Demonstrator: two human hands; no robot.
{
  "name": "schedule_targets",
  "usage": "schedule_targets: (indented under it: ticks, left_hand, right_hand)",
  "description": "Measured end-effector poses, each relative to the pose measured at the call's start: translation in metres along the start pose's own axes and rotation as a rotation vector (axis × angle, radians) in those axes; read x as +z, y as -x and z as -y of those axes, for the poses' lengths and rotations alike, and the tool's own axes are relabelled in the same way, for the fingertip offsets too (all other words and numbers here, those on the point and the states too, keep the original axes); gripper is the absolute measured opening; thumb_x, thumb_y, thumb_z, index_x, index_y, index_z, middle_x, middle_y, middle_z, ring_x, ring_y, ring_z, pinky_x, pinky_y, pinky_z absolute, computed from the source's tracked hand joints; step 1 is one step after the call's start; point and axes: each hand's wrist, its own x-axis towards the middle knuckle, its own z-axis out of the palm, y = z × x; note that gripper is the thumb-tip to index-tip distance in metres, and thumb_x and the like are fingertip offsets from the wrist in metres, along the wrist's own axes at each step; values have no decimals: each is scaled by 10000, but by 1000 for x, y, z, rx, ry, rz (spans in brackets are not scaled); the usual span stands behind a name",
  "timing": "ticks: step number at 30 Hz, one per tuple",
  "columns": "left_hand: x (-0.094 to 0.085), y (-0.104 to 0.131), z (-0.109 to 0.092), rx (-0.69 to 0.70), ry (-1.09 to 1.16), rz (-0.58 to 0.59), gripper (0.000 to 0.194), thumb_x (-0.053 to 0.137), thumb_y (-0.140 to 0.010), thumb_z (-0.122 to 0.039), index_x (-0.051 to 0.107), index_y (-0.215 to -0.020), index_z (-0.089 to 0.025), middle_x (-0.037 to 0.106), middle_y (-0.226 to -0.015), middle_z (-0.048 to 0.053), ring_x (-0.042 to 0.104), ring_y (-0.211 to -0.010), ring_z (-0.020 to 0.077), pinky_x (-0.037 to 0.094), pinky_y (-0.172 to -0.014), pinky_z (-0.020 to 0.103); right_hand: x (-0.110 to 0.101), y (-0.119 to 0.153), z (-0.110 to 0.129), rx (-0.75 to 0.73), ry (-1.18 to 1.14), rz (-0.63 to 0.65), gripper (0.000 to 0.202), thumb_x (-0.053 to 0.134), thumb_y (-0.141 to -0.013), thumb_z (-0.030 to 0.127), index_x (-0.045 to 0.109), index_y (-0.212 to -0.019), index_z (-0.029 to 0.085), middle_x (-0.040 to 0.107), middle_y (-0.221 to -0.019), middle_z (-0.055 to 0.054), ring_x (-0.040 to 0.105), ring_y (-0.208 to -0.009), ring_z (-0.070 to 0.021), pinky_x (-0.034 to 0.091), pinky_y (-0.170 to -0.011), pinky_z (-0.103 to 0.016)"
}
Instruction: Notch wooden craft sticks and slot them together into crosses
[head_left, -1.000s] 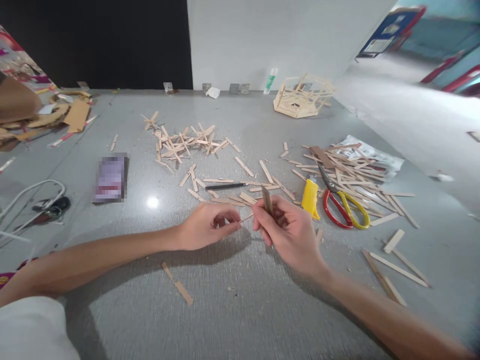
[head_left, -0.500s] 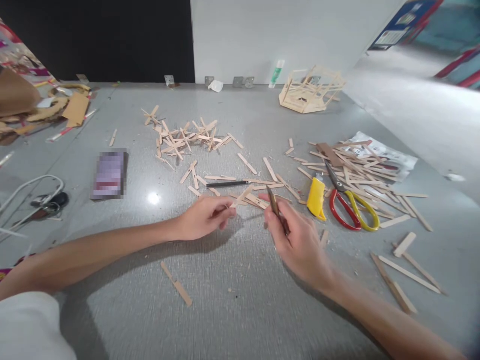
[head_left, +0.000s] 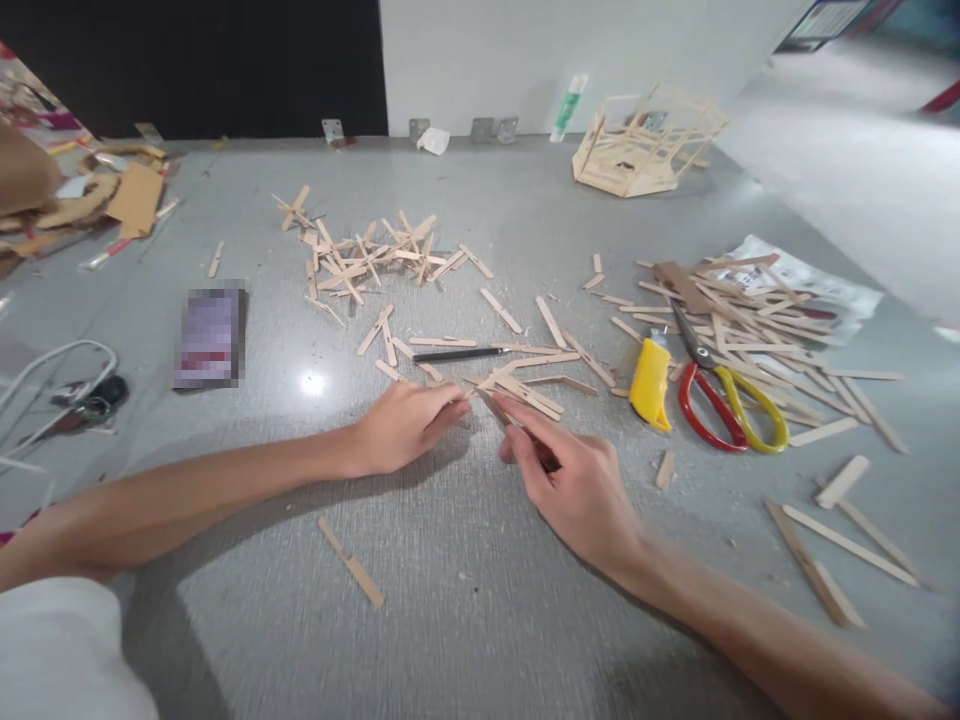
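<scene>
My left hand (head_left: 409, 425) pinches a small pale wooden stick, mostly hidden behind the fingertips. Closed around a thin brownish blade-like tool (head_left: 496, 408) is my right hand (head_left: 574, 470); the tool's tip meets the stick at my left fingertips. Just beyond the hands lie loose wooden sticks (head_left: 536, 395) and a black pen-like tool (head_left: 459, 355). To the right of my right hand are a yellow cutter (head_left: 650, 385) and scissors (head_left: 702, 356) with one red and one yellow handle.
A wooden stick frame (head_left: 628, 175) stands at the back right near a glue tube (head_left: 569, 108). Piles of sticks (head_left: 360, 265) lie behind the hands and at right. A pixelated box-like object (head_left: 210, 335), cables (head_left: 56, 350) and cardboard (head_left: 136, 200) are at left.
My right hand has moved left, bringing the tool's tip to the stick at my left fingertips. The camera view has shifted slightly.
</scene>
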Motion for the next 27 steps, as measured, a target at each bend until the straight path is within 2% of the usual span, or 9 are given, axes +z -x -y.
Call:
schedule_targets:
  ticks: [5, 9, 12, 14, 17, 24, 27]
  left_hand:
    - [3, 1, -1, 31, -66, -42, 373, 288, -1108, -307, 524, -847, -185, 533, -695, -7, 450, -550, 122, 295, -549, 255]
    - [4, 3, -1, 55, -105, -50, 377, 275, -1105, -294, 496, -815, -194, 497, -662, -17, 431, -532, 122, 294, -533, 261]
    - [5, 4, 0, 72, -120, -46, 373, 269, -1096, -285, 476, -797, -201, 447, -626, -35, 395, -512, 119, 291, -520, 262]
    - [5, 5, 2, 82, -126, -40, 363, 279, -1087, -281, 477, -794, -202, 428, -612, -42, 377, -504, 117, 290, -513, 261]
    - [5, 5, 2, 82, -131, -44, 345, 297, -1076, -275, 505, -811, -198, 439, -600, -43, 377, -499, 114, 306, -512, 253]
    - [10, 8, 3, 42, -140, -101, 351, 302, -1085, -283, 539, -845, -189, 479, -597, -33, 400, -488, 115, 309, -515, 253]
    - [11, 8, 4, 45, -134, -99, 357, 288, -1089, -289, 522, -837, -191, 478, -612, -30, 405, -499, 118, 300, -525, 260]
  right_hand:
    - [8, 7, 2, 18, 97, -58, 402, 451, -1040, 235, 699, -1344, 149, 766, -781, -60, 647, -570, -139, 557, -639, -263]
    - [13, 8, 3, -10, 161, -44, 441, 412, -1037, 219, 699, -1361, 135, 757, -758, -84, 659, -600, -170, 554, -614, -283]
    - [16, 5, 1, -11, 116, -18, 445, 426, -1027, 211, 696, -1368, 113, 757, -735, -91, 623, -558, -171, 548, -598, -304]
    - [17, 2, -1, -4, 70, -18, 429, 444, -1021, 210, 716, -1341, 124, 791, -804, -111, 639, -562, -174, 555, -614, -315]
    - [16, -3, -1, 16, -2, -19, 408, 451, -1014, 206, 743, -1295, 159, 825, -946, -117, 715, -636, -187, 583, -658, -319]
    - [13, -7, 0, 46, -80, -13, 370, 468, -1002, 191, 771, -1214, 184, 825, -1087, -116, 793, -842, -223, 616, -794, -347]
    - [13, -8, 2, 53, -68, -13, 361, 476, -997, 206, 781, -1188, 180, 834, -1021, -111, 758, -706, -201, 608, -734, -342]
